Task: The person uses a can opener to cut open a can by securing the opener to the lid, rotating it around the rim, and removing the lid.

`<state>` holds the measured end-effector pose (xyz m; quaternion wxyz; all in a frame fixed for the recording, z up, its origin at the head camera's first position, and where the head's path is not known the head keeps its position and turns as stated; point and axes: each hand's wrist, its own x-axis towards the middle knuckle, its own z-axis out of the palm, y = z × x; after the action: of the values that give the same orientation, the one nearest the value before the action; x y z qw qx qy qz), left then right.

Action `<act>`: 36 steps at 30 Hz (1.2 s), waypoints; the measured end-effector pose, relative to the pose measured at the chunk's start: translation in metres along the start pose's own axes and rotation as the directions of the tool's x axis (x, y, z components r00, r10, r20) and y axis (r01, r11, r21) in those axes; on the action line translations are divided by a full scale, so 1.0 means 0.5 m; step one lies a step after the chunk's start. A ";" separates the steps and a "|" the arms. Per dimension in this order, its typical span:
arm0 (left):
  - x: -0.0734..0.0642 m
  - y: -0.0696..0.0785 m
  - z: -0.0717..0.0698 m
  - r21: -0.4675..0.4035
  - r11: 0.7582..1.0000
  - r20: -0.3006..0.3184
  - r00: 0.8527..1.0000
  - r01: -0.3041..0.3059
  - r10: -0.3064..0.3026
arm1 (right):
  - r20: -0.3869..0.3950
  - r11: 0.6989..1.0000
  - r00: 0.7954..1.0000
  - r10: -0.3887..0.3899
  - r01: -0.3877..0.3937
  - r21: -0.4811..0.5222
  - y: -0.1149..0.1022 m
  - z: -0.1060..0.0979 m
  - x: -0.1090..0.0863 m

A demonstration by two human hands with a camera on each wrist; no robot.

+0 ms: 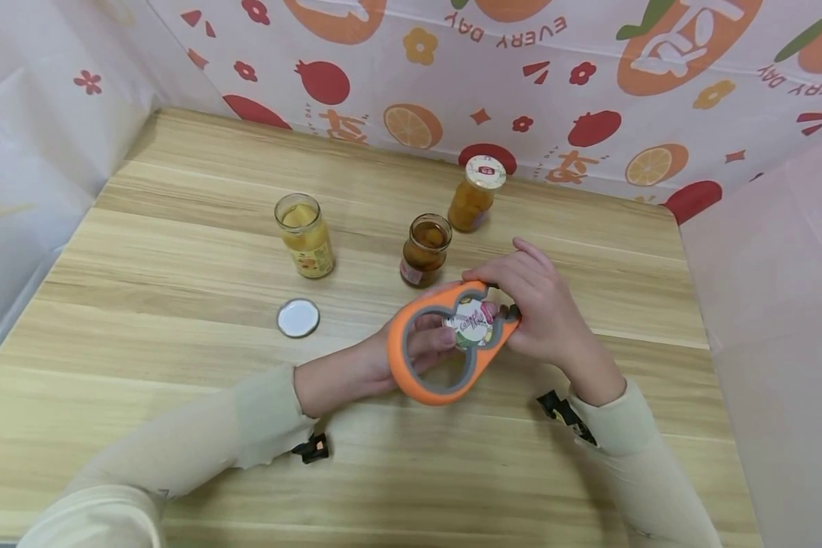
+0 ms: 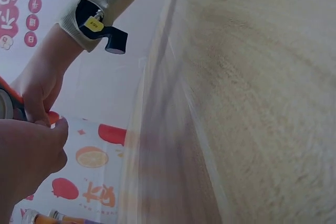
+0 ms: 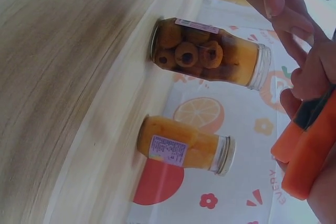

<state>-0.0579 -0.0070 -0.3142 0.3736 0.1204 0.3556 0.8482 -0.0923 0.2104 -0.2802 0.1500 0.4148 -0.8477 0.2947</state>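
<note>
Centre frame, the right hand [image 1: 540, 306] grips the orange opener [image 1: 396, 352] by its narrow end, the left hand [image 1: 366, 364], fingers curled, pinches the printed lid [image 1: 471, 326] showing through it, open dark jar [image 1: 423, 255] just above

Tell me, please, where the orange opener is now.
In the head view, the orange opener is a little below and right of centre, held by the right hand, with the open dark jar just beyond.
</note>
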 end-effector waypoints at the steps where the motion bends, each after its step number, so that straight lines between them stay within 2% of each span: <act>1: 0.000 0.000 0.000 0.005 1.000 0.000 1.000 -0.009 0.009 | -0.001 1.000 1.000 0.001 -0.001 0.001 0.000 0.000 0.000; 5: -0.001 -0.003 -0.002 0.009 1.000 -0.001 1.000 -0.016 0.016 | -0.007 1.000 1.000 -0.013 0.013 -0.015 0.003 0.003 -0.001; 8: -0.002 -0.009 -0.006 0.019 1.000 -0.012 1.000 0.000 0.000 | -0.016 0.998 1.000 -0.019 0.018 -0.055 0.006 0.003 -0.002; 12: -0.007 -0.016 -0.015 0.055 0.998 -0.085 0.996 0.021 -0.016 | -0.031 0.997 1.000 -0.005 0.003 -0.073 0.009 -0.002 -0.003; 16: -0.012 -0.018 -0.020 0.120 0.993 -0.139 0.990 0.014 0.003 | -0.051 0.999 0.999 0.009 -0.011 -0.035 0.013 -0.006 -0.005; 23: -0.016 -0.012 -0.027 0.238 0.971 -0.178 0.983 0.007 0.037 | -0.063 0.999 0.998 0.009 -0.011 -0.036 0.016 -0.003 -0.013; 28: -0.018 -0.001 -0.032 0.336 0.942 -0.212 0.975 0.015 0.060 | -0.069 0.999 0.997 0.041 -0.042 -0.012 0.020 -0.004 -0.023; 30: -0.018 0.008 -0.036 0.406 0.913 -0.210 0.976 0.035 0.056 | -0.064 0.999 0.997 0.044 -0.045 -0.026 0.024 -0.006 -0.027; 32: -0.016 0.018 -0.043 0.509 0.859 -0.170 0.985 0.050 0.043 | -0.064 0.998 0.997 0.037 -0.039 -0.040 0.027 -0.007 -0.031; 34: -0.011 0.027 -0.053 0.640 0.767 -0.104 0.994 0.048 0.024 | -0.068 0.999 0.997 0.032 -0.035 -0.040 0.031 -0.006 -0.034; 36: -0.007 0.034 -0.063 0.758 0.651 -0.041 0.999 0.041 -0.016 | -0.071 0.999 0.997 0.028 -0.031 -0.039 0.033 -0.005 -0.035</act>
<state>-0.0798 -0.0335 -0.3246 0.2971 0.2469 0.6848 0.6180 -0.0947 0.2306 -0.2933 0.1838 0.3886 -0.8536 0.2944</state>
